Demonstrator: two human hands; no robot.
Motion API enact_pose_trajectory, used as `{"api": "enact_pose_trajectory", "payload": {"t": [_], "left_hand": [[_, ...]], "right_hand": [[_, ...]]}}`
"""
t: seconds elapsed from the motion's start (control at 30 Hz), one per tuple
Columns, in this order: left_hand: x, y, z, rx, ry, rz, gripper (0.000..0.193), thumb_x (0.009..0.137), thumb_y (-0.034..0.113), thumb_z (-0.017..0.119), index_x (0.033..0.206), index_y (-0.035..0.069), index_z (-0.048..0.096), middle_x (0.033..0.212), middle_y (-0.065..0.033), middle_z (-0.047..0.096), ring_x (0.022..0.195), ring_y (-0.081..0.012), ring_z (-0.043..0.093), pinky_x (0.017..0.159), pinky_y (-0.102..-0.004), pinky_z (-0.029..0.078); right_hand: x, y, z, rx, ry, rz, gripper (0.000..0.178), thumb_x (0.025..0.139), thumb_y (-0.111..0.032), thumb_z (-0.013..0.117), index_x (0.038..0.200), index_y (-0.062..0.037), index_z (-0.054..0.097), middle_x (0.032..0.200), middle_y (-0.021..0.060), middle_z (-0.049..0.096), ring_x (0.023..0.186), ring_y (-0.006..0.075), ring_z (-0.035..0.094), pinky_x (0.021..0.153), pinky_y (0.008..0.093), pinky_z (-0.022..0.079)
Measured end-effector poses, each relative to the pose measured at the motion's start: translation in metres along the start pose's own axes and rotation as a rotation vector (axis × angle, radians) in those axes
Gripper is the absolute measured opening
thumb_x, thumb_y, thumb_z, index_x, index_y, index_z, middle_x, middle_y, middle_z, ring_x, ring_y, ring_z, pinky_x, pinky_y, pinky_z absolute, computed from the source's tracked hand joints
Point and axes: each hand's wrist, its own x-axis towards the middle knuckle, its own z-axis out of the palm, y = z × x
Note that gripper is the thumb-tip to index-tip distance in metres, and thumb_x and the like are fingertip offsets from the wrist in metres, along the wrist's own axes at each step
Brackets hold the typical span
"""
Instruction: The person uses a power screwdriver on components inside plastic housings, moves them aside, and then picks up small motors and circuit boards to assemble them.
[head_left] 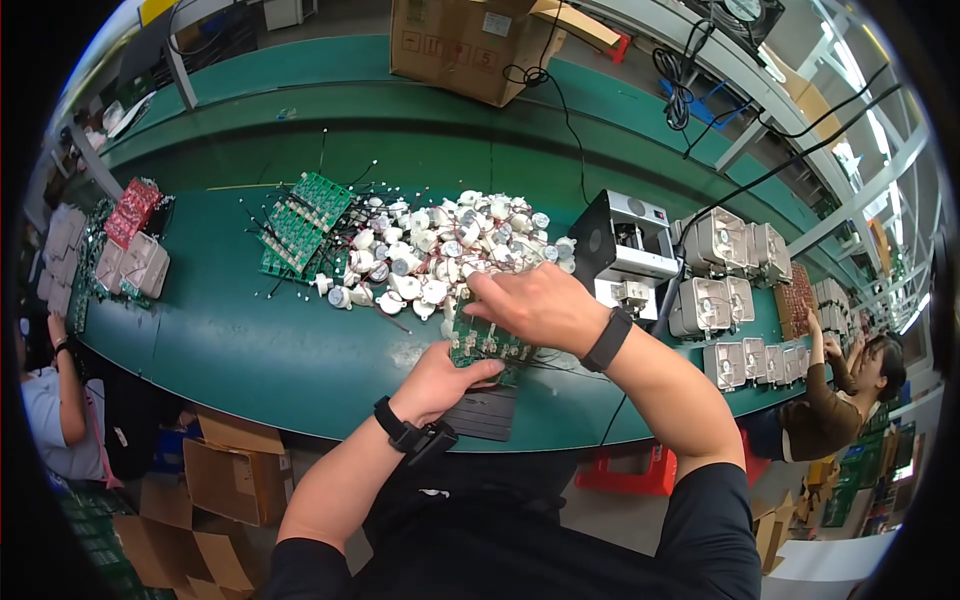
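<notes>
My left hand (437, 380) grips the near edge of a green circuit board panel (485, 342), its thumb lying over the front. Dark wires trail from the panel to the right. Over the panel's far side is my right hand (545, 308), thumb and finger closed together; what they pinch is too small to make out. Just beyond lies a heap of round white buzzer-like parts (440, 240) with thin red and black wires. A stack of green circuit boards (305, 222) with wires sticking out rests left of the heap. A dark flat pad (480, 413) lies beneath the held panel.
A black and silver machine (630, 245) stands right of the heap, with a cable running past it. Grey plastic housings (715, 240) line the bench's right side. Cardboard boxes (235, 480) and a red stool (640, 470) are below the edge. Other people sit at both ends.
</notes>
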Motion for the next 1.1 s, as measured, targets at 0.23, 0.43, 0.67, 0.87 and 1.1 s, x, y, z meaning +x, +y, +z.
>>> {"api": "enact_pose_trajectory", "payload": {"t": [0.23,0.43,0.67,0.87,1.1], "left_hand": [[0.010,0.004,-0.003,-0.156,0.074,-0.031,0.022,0.094,0.003,0.065,0.116,0.002,0.063,0.110,-0.0064,0.067,0.100,-0.0174,0.067,0.089,-0.0364,0.056],[-0.007,0.030,-0.011,-0.432,-0.118,0.009,0.027,0.098,0.007,0.061,0.124,0.001,0.059,0.115,-0.0098,0.066,0.099,-0.0176,0.067,0.093,-0.0383,0.056],[0.001,0.010,0.005,-0.281,-0.239,0.031,0.036,0.097,0.007,0.062,0.131,-0.001,0.052,0.117,-0.0133,0.065,0.102,-0.0238,0.068,0.092,-0.0412,0.057],[0.003,0.006,0.011,-0.204,-0.036,0.015,0.034,0.097,0.007,0.063,0.129,-0.001,0.053,0.115,-0.0137,0.065,0.100,-0.0246,0.068,0.086,-0.0391,0.059],[-0.013,0.011,-0.005,-0.491,0.067,-0.081,0.033,0.097,0.004,0.061,0.128,-0.001,0.053,0.115,-0.0136,0.065,0.101,-0.0247,0.067,0.088,-0.0406,0.058]], "right_hand": [[-0.001,-0.005,-0.009,-0.178,0.035,0.002,0.024,0.096,-0.028,0.062,0.102,-0.0066,0.054,0.059,0.0050,0.055,0.049,0.0286,0.060,0.045,0.0390,0.048],[0.011,0.011,-0.025,0.075,0.175,0.102,0.020,0.093,-0.022,0.065,0.103,-0.0074,0.055,0.063,0.0051,0.057,0.050,0.0275,0.060,0.046,0.0372,0.048],[0.023,-0.005,0.006,-0.048,0.084,0.044,0.022,0.091,-0.021,0.065,0.105,-0.0067,0.055,0.064,0.0049,0.057,0.050,0.0270,0.060,0.044,0.0372,0.046],[0.019,-0.016,0.021,-0.180,0.062,0.043,0.037,0.081,-0.013,0.062,0.116,-0.0037,0.054,0.072,0.0091,0.059,0.050,0.0289,0.062,0.044,0.0397,0.048],[0.037,0.000,0.012,-0.124,0.294,0.018,0.038,0.082,-0.008,0.063,0.119,-0.0044,0.056,0.072,0.0077,0.060,0.054,0.0228,0.063,0.045,0.0351,0.048]]}}
